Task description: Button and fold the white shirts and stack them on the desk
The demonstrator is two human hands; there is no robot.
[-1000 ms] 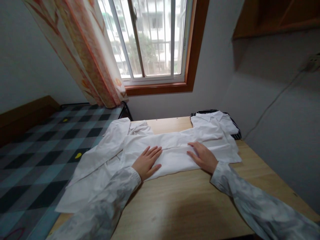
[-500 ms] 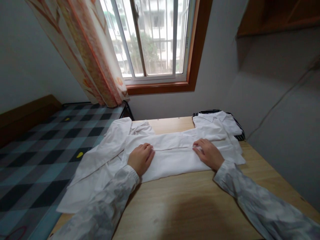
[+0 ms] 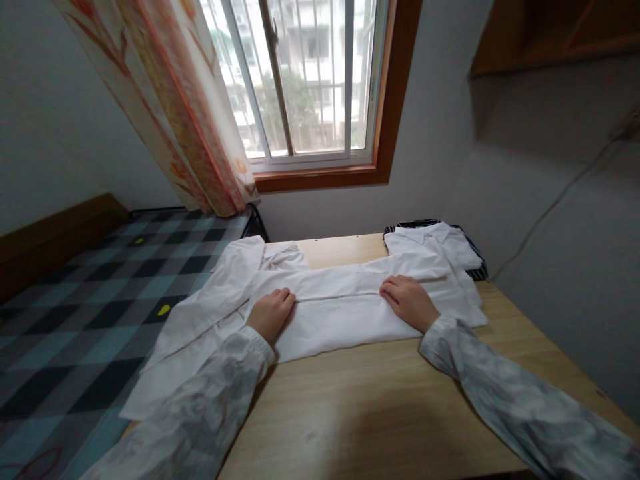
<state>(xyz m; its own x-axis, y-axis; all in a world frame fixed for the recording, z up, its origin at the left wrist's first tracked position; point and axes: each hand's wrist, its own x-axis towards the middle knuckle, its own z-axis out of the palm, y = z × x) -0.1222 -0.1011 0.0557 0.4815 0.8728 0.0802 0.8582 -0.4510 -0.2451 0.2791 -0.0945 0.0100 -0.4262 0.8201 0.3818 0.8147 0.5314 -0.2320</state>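
A white shirt [image 3: 330,320] lies across the wooden table [image 3: 340,407], its middle part in a flat band with a seam running along it. On the left of this band rests my left hand [image 3: 273,313], its fingers bent together against the cloth. My right hand [image 3: 409,301] is on the band's right part, with thumb and fingers pressed together at the seam. Both hands seem closed on the shirt fabric. Loose white cloth spreads to the left over the table edge.
At the back right is a folded white shirt [image 3: 453,247] on dark striped cloth [image 3: 477,272]. A bed with a checked sheet [image 3: 100,320] stands on the left. Behind are a window [image 3: 315,87] and a curtain [image 3: 185,113]; a wooden shelf [image 3: 555,40] hangs upper right.
My left hand has shifted slightly left, its fingers drawn closer together. The right hand has moved a little left, and its thumb and fingers have closed onto the cloth.
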